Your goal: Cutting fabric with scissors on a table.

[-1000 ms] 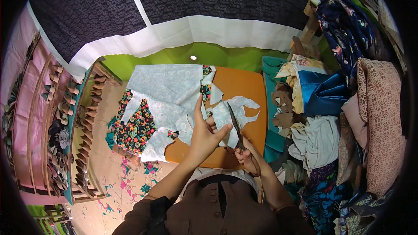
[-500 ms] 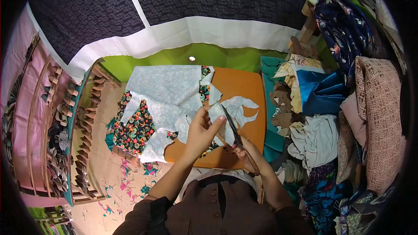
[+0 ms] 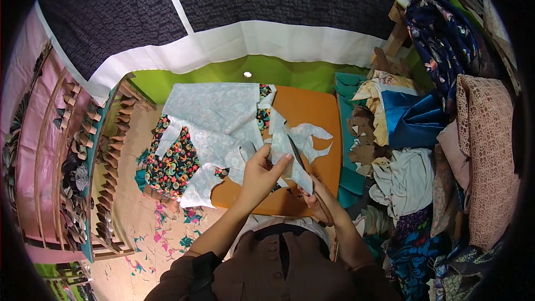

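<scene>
My right hand point(image 3: 320, 199) is closed around the handles of large dark scissors point(image 3: 297, 154), whose blades point up and away over the orange tabletop point(image 3: 306, 103). A small pale-backed fabric piece point(image 3: 282, 144) is pinched between the thumb and fingers of my left hand point(image 3: 261, 177). The blades lie against this piece, and its lower end hangs over them near my right hand. Left of my hands spreads a large floral cloth point(image 3: 214, 106), mostly pale underside up. Its black printed face point(image 3: 177, 161) shows at the left. A curved pale offcut point(image 3: 315, 134) lies beyond the scissors.
Fabric scraps point(image 3: 161, 237) litter the floor at the lower left. A wooden rack point(image 3: 106, 189) with rows of shoe-shaped pieces stands on the left. Piled cloths, including a blue one point(image 3: 415, 120) and a pink one point(image 3: 485, 156), crowd the right. A dark patterned curtain point(image 3: 290, 0) hangs ahead.
The lower part of the held fabric piece has shifted right and down across the scissors, covering part of the blades. My hands have barely moved.
</scene>
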`<action>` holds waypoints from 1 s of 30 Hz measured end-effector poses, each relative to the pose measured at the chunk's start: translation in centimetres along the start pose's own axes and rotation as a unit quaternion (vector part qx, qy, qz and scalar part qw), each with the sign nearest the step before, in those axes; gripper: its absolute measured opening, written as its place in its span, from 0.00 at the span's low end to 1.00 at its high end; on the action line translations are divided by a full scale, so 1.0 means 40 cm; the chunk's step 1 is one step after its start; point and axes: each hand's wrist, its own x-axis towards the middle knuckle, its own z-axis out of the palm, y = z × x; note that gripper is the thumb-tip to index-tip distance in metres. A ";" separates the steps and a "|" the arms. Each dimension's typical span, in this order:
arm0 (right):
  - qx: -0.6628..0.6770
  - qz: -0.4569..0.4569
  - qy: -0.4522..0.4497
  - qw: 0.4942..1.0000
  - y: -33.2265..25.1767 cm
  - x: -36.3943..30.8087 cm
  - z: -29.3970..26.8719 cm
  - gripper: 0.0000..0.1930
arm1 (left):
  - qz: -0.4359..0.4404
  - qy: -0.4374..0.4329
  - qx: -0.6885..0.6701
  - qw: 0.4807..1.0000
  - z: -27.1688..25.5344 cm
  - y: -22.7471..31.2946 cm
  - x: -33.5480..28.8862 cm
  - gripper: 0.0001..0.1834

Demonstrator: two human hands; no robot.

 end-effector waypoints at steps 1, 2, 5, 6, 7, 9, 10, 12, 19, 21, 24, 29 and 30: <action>-0.016 -0.015 0.005 1.000 -0.003 0.000 0.002 0.37 | -0.005 -0.002 0.018 1.000 -0.001 0.000 0.000 0.09; -0.016 -0.015 0.005 1.000 -0.002 -0.001 0.002 0.37 | -0.004 -0.002 0.018 1.000 -0.002 0.000 -0.001 0.09; 0.027 0.023 -0.006 0.999 -0.008 -0.003 0.002 0.37 | 0.006 0.018 0.056 0.998 -0.001 0.002 -0.004 0.09; 0.036 0.043 -0.012 0.998 -0.026 -0.001 0.003 0.42 | 0.004 0.024 0.079 0.997 -0.002 0.004 -0.006 0.10; 0.046 0.063 -0.017 0.997 -0.035 0.000 0.004 0.48 | 0.002 0.029 0.102 0.994 -0.003 0.007 -0.007 0.10; 0.043 0.068 -0.019 0.997 -0.026 -0.006 0.004 0.48 | 0.001 0.030 0.112 0.993 -0.006 0.011 -0.008 0.10; 0.040 0.073 -0.022 0.996 -0.022 -0.008 0.004 0.48 | 0.001 0.032 0.122 0.992 -0.007 0.012 -0.007 0.10; 0.062 0.080 -0.021 0.995 -0.024 -0.007 0.005 0.48 | -0.010 0.031 0.076 0.997 -0.004 0.012 -0.005 0.10; 0.092 0.093 -0.015 0.991 -0.036 0.008 0.013 0.44 | -0.004 0.029 0.026 0.999 -0.016 -0.007 -0.004 0.11; 0.099 0.099 -0.018 0.990 -0.044 0.008 0.013 0.43 | -0.005 0.035 0.028 0.999 -0.014 -0.001 -0.005 0.11; 0.117 0.119 -0.032 0.985 -0.048 0.006 0.009 0.42 | -0.002 0.041 0.026 0.999 -0.013 0.001 -0.004 0.11; 0.112 0.104 -0.014 0.988 -0.052 0.014 0.021 0.42 | -0.009 0.028 0.050 0.998 -0.017 0.010 -0.005 0.11; 0.084 0.080 -0.013 0.993 -0.037 0.009 0.019 0.44 | -0.012 0.022 0.064 0.998 -0.015 0.012 -0.008 0.11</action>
